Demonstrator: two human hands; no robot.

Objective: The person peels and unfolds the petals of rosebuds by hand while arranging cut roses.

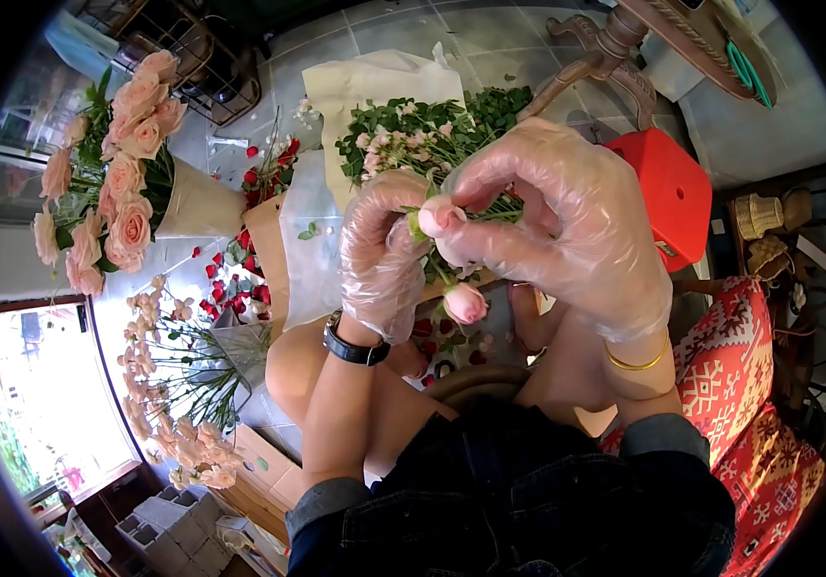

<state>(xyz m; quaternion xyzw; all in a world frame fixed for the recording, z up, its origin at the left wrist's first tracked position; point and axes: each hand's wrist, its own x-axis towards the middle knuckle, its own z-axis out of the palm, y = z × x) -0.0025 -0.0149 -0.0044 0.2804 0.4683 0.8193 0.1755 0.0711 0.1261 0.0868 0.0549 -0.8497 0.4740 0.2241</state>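
Both hands wear clear plastic gloves and meet in front of my lap. My left hand (384, 252) is closed around the base of a pale pink rosebud (441, 216). The fingertips of my right hand (562, 216) touch the same bud from the other side, thumb and index finger bent towards each other. Just below hangs a second pink rosebud (465, 303), its green stem running up to my left hand. Beyond the hands, a bunch of small pink roses with green leaves (413, 144) lies on cream paper (331, 88).
A bucket (203, 200) of large pink roses (127, 223) lies at the left. Red petals (230, 274) are scattered on the tiled floor. At the right are a red stool (668, 197), a patterned red cushion (732, 370) and a carved wooden table leg (615, 60).
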